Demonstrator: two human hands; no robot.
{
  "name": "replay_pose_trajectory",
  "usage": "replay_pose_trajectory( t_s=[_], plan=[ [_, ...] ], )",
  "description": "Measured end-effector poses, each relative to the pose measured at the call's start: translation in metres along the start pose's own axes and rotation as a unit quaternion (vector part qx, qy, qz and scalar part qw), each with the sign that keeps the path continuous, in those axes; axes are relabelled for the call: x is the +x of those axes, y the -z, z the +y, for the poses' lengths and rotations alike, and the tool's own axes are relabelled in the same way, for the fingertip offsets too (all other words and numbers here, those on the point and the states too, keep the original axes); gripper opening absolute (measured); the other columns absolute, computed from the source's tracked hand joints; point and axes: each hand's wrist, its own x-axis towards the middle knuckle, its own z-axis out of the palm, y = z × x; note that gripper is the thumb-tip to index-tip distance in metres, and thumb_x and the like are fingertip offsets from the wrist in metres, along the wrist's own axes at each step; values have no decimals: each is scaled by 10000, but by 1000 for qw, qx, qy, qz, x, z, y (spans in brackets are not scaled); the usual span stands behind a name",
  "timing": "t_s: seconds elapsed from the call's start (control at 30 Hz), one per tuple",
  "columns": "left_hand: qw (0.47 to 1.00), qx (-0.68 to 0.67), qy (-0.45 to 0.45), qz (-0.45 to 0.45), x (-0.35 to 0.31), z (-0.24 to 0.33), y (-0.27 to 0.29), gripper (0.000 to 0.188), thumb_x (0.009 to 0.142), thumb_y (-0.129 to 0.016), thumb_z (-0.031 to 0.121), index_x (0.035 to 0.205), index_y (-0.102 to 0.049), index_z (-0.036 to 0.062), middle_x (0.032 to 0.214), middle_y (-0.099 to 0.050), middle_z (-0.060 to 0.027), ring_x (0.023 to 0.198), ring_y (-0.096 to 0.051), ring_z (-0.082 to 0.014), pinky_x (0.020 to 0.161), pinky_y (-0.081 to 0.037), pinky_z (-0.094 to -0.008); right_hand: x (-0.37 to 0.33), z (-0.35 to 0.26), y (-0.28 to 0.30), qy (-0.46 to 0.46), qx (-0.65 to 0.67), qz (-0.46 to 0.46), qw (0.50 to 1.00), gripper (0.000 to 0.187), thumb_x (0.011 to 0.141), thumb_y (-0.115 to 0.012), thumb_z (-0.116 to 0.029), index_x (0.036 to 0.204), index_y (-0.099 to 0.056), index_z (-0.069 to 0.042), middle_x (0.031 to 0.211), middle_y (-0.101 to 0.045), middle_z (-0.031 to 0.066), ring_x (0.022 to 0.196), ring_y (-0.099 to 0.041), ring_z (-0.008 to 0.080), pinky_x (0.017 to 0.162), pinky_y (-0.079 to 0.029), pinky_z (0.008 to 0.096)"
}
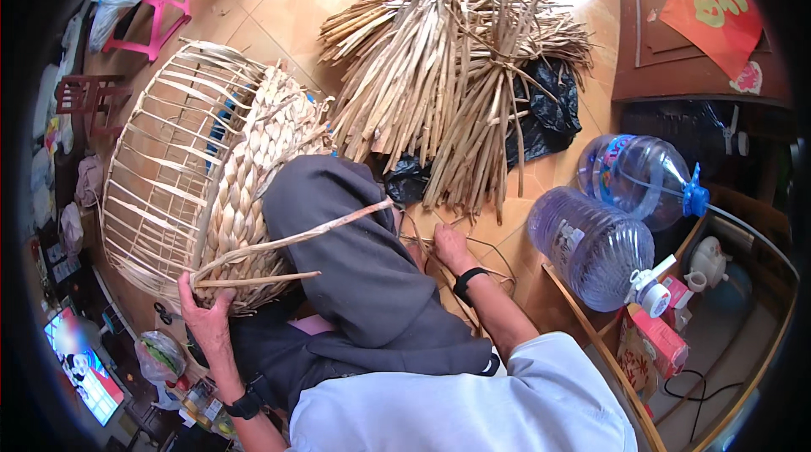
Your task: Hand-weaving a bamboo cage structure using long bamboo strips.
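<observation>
The basket (203, 190), half woven, is propped on the knee and clenched at its lower rim by the left hand (205, 317). The right hand (450, 251) reaches down among loose strips (439, 89) on the floor; whether its grip is closed cannot be told. The frame should be kept steady and strands drawn taut. Tiled floor (279, 13), water bottles (608, 215) beside.

**Basket at the left, reeds ahead, bottles at the right**

The half-woven basket (198, 173) leans against the person's raised knee (338, 224), on its left side. Beyond the knee a heap of dried reeds (448, 72) lies on the floor (279, 21), partly on a plastic bag (549, 106). To the right two water bottles (621, 207) lie side by side. A stool (156, 17) stands far behind the basket.
</observation>
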Motion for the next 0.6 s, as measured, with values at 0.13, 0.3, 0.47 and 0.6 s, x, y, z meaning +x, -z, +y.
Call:
replay_pose_trajectory(
  t_s=[0.13, 0.3, 0.47, 0.6],
  plan=[
    [1000, 20, 1, -2, -6, -8, 4, 770, 699, -843, 119, 1378, -495, 15, 1212, -607, -125, 1110, -569, -230, 1001, -445, -341, -4, -13, -14, 45, -42, -9, 998, 163, 785, -666, -141, 896, -606, -37, 962, -616, 158, 854, -667, 348, 692, -566, 427],
    [999, 48, 12, 0, -8, 4, 4, 775, 647, -894, 170, 1313, -527, 24, 1150, -637, -131, 1061, -597, -259, 969, -463, -361, 17, -10, -29, 62, -92, -3, 994, 122, 817, -598, -147, 878, -644, -51, 927, -596, 138, 893, -630, 317, 708, -529, 420],
    [998, 63, 15, -4, -8, 15, 2, 786, 614, -943, 245, 1258, -553, 18, 1111, -652, -135, 1037, -614, -286, 950, -468, -377, 24, -3, -24, 55, -96, -24, 994, 116, 817, -620, -135, 837, -721, -83, 932, -626, 119, 898, -648, 298, 742, -520, 402],
    [999, 39, 16, -1, -7, 18, 1, 782, 608, -944, 249, 1253, -565, 21, 1118, -654, -132, 1037, -616, -285, 949, -466, -377, 32, 15, -19, 14, -91, 2, 996, 115, 786, -652, -128, 859, -725, -79, 949, -648, 133, 900, -658, 314, 737, -527, 430]
  ],
)
